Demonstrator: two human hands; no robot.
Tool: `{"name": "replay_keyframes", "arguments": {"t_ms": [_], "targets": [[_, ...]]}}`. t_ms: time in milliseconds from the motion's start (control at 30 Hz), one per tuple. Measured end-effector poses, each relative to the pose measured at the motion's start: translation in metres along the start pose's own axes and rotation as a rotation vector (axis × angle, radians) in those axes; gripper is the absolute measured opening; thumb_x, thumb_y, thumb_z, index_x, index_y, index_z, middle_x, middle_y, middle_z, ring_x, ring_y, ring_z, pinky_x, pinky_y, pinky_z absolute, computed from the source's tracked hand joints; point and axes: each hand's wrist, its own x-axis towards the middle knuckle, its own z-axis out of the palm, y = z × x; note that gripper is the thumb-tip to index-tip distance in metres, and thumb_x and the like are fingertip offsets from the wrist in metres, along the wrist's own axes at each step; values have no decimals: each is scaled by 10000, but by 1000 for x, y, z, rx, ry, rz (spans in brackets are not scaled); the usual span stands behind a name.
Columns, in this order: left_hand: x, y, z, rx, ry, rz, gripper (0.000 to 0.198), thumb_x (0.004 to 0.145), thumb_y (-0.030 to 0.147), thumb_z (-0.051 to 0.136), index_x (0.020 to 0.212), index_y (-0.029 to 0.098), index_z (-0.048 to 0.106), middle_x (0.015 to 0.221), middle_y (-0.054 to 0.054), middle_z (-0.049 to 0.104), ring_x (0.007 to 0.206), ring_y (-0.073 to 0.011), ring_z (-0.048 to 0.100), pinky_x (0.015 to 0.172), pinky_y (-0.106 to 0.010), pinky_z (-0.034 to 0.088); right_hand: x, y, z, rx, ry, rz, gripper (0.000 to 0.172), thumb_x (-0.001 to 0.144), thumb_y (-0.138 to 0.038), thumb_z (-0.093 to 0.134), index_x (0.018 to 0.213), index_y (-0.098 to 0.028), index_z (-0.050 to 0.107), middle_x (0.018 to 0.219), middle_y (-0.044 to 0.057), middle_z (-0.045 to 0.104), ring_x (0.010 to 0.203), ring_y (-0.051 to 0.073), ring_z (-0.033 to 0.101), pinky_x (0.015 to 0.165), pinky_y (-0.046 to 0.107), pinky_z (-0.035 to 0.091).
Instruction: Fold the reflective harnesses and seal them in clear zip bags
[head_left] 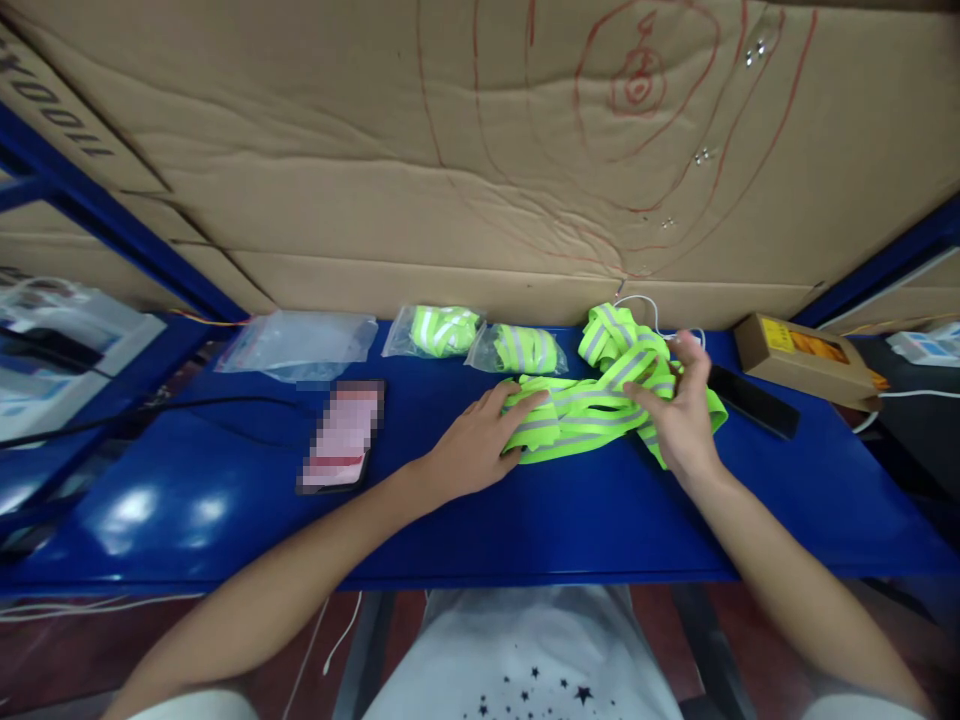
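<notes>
Loose neon-yellow reflective straps (592, 415) with grey stripes lie in a tangled, partly folded heap on the blue table. My left hand (480, 440) grips the left end of the folded straps, thumb on top and fingers curled round it. Over the right part of the heap is my right hand (684, 415), its thumb and fingers spread apart, the thumb touching a strap. Behind the heap sits a further bunch of the same strap (611, 335). Two clear bags, a left one (442, 330) and a right one (521, 348), hold rolled straps of the same kind.
Flat clear plastic bags (300, 343) and a phone with a lit screen (341, 437) lie to the left. A black phone-like object (754, 402) and an open cardboard box (806, 355) are at right. A cardboard wall (337, 200) closes off the back.
</notes>
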Motion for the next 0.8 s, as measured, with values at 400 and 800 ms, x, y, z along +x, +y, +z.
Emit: {"name": "replay_keyframes", "arguments": {"t_ms": [400,800], "targets": [[12,-13,-6,-674,312,-62,474,856,138,551,1313,232,636,1242,-85,606,1152,-239,603,978,-361,523,-48,-46,27,-288,-471,-552,733,968,-186,572,1597,-319,220,1547,153,402,1469,339,415,1171,543,430],[12,12,8,-1683,-21,-447,343,799,230,723,1137,273,681,1045,1,690,897,-173,662,780,-273,516,-37,-34,23,-511,-529,-590,852,960,-357,654,1637,-269,143,1592,185,427,1409,397,461,1095,604,413]]}}
